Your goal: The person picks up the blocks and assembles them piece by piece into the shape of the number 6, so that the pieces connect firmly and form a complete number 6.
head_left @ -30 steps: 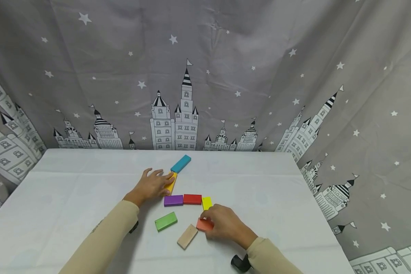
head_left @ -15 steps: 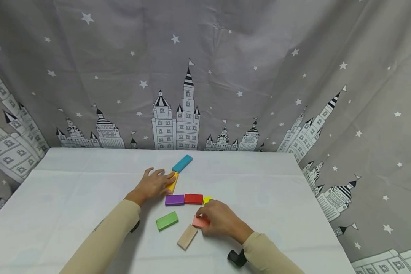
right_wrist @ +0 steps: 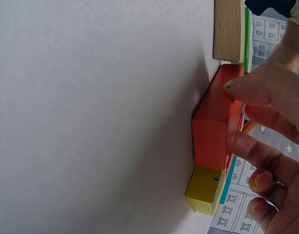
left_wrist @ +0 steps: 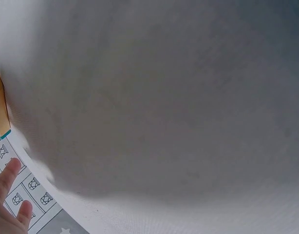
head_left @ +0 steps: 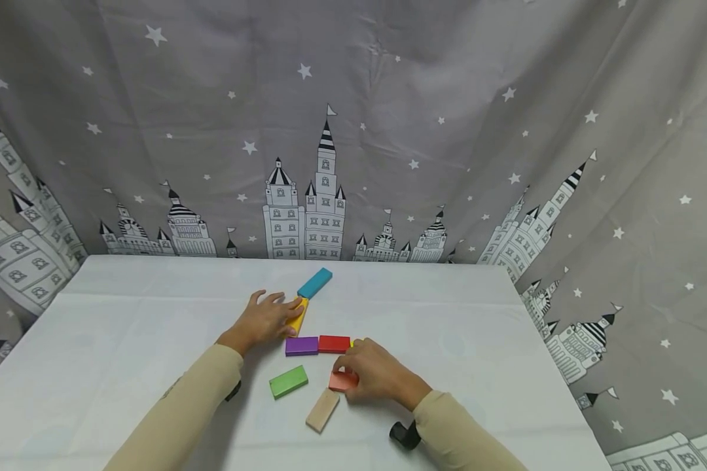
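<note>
My left hand [head_left: 262,320] holds an amber wooden block [head_left: 298,319] between thumb and index finger, the other fingers raised. Its far end meets a blue block [head_left: 315,284]. In the left wrist view, part of the amber block [left_wrist: 0,107] shows at the left edge. My right hand [head_left: 374,371] pinches a coral-red block [head_left: 340,381], thumb on one side, fingertips on the other. In the right wrist view that block lies between a yellow block [right_wrist: 205,183] and a plain wooden block [right_wrist: 227,31]. The right hand mostly hides the yellow one in the head view.
A purple block [head_left: 302,346] and a red block [head_left: 334,344] lie end to end between the hands. Nearer me is a green block [head_left: 289,382]. All rest on a white-covered table [head_left: 135,314], with a grey castle-print curtain [head_left: 389,78] behind.
My right hand has slid the coral-red block left and slightly away from me, up to the plain block's far end. It now covers most of the yellow block. The left hand stays put.
</note>
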{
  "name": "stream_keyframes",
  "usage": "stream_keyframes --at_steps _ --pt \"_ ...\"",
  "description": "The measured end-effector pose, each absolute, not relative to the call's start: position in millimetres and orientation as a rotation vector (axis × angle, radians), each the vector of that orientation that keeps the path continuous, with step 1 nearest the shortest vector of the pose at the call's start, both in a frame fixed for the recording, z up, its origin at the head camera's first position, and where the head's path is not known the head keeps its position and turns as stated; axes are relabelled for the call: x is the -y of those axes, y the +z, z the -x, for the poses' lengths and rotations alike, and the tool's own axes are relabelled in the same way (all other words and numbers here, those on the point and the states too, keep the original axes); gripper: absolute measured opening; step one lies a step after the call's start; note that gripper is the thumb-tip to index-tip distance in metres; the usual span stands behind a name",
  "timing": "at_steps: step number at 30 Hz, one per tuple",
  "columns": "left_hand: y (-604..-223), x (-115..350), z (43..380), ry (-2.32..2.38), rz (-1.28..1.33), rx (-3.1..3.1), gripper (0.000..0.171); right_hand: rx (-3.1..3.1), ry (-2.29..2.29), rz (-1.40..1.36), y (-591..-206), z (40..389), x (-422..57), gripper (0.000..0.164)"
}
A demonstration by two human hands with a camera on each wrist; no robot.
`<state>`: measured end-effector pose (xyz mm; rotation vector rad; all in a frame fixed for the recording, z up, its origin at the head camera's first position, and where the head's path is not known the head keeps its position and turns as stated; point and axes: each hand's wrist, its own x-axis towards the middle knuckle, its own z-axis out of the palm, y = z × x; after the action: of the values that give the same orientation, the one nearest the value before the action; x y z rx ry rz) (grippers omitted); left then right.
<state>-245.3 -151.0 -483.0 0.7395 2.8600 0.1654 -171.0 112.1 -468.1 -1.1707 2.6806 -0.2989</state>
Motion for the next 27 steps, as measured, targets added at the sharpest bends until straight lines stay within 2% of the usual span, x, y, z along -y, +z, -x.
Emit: stream_keyframes --at_steps 27 --pt "-483.9 149.6 246.8 0.162 -0.720 -2.862 0.061 -2.559 -0.344 1.237 -466.8 183.5 -112.2 0.036"
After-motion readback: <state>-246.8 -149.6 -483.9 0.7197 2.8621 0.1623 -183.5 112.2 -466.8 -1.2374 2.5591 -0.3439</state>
